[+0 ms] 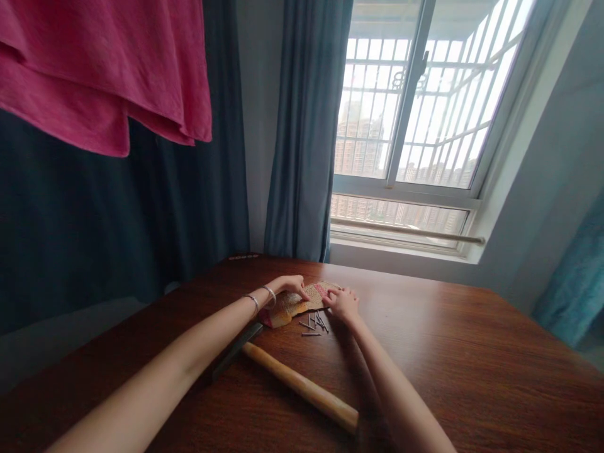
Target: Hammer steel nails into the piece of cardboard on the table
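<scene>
A long, flat, woven piece [283, 313], insole-like in shape, lies on the table in beige, pink and yellow. My left hand [293, 286] is over its middle, the index finger stretched down onto the surface and the other fingers partly curled. At its far right end, the spread fingers of my right hand [343, 303] rest on the piece and cover that tip. Several loose nails [319, 322] lie in a small heap just in front of it. Nearer to me is a hammer [302, 385]; my left forearm hides part of its dark metal head.
The brown wooden table [448, 365] spreads out beneath everything. Behind it are a blue curtain [302, 138] and a barred window [406, 113]. A pink cloth [108, 69] hangs at upper left, above the table's height. Small pale round marks show at the back left corner.
</scene>
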`<move>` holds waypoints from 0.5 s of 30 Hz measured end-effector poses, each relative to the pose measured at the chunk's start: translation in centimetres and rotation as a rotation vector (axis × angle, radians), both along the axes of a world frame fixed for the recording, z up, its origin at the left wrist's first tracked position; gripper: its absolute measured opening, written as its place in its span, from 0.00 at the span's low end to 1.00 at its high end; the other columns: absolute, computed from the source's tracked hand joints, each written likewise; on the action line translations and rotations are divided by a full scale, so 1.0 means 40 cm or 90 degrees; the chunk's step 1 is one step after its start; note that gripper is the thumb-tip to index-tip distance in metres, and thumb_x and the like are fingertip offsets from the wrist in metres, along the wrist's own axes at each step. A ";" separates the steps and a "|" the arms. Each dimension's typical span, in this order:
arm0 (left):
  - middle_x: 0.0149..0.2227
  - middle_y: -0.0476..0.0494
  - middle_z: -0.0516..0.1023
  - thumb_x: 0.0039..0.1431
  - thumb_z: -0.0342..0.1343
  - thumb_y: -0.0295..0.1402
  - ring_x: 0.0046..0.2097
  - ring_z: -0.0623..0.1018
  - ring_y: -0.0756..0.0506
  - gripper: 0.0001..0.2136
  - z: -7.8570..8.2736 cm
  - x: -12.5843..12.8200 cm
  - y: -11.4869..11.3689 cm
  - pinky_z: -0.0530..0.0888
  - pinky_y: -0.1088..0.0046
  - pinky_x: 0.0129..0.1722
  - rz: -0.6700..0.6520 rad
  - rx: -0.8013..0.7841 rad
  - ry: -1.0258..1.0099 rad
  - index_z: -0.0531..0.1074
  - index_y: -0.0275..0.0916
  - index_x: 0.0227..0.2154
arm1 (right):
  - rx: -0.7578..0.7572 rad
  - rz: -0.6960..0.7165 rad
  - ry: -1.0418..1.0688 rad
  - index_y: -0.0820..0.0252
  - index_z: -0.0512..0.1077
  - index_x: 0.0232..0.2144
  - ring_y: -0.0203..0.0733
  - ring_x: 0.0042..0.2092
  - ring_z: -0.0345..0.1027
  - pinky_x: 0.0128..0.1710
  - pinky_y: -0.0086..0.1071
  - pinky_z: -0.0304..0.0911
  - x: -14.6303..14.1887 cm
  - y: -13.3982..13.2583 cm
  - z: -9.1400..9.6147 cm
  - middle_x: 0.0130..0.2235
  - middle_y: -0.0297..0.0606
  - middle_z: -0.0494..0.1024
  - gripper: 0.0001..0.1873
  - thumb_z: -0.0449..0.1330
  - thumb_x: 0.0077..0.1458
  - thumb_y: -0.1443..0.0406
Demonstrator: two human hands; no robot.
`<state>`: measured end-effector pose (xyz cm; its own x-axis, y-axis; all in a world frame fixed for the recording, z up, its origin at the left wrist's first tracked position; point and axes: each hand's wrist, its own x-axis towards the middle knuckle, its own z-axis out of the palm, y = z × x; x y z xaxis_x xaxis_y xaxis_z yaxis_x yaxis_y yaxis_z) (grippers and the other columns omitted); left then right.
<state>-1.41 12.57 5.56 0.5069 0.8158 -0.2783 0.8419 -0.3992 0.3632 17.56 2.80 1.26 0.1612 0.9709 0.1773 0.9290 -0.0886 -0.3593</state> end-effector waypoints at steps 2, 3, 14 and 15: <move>0.13 0.54 0.58 0.24 0.65 0.48 0.20 0.60 0.52 0.23 0.014 0.012 0.003 0.58 0.75 0.22 0.029 -0.012 0.035 0.70 0.31 0.16 | -0.012 -0.001 -0.023 0.42 0.68 0.47 0.52 0.51 0.55 0.46 0.45 0.51 -0.002 -0.005 -0.003 0.50 0.43 0.65 0.23 0.49 0.50 0.46; 0.13 0.54 0.58 0.23 0.65 0.47 0.20 0.59 0.52 0.23 0.021 0.017 0.003 0.58 0.75 0.22 0.043 -0.015 0.043 0.70 0.31 0.16 | -0.011 -0.002 -0.030 0.41 0.67 0.48 0.52 0.51 0.55 0.46 0.44 0.50 -0.002 -0.008 -0.004 0.51 0.42 0.64 0.24 0.49 0.51 0.46; 0.15 0.52 0.64 0.25 0.65 0.46 0.22 0.61 0.52 0.22 0.030 0.010 0.001 0.59 0.74 0.24 0.037 -0.085 -0.032 0.75 0.31 0.20 | 0.083 -0.019 -0.051 0.43 0.67 0.49 0.49 0.52 0.54 0.48 0.41 0.48 -0.011 -0.017 -0.050 0.54 0.41 0.63 0.24 0.45 0.54 0.47; 0.16 0.52 0.65 0.25 0.65 0.46 0.23 0.61 0.52 0.22 0.024 0.004 -0.001 0.60 0.75 0.25 0.043 -0.097 -0.057 0.75 0.31 0.21 | 0.088 -0.017 -0.050 0.43 0.66 0.49 0.48 0.53 0.54 0.49 0.41 0.47 -0.011 -0.016 -0.054 0.54 0.41 0.63 0.24 0.45 0.54 0.47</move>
<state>-1.25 12.52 6.52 0.4807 0.8007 -0.3575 0.8265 -0.2774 0.4899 17.12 2.14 -0.89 0.1672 0.9317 0.3223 0.9527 -0.0685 -0.2962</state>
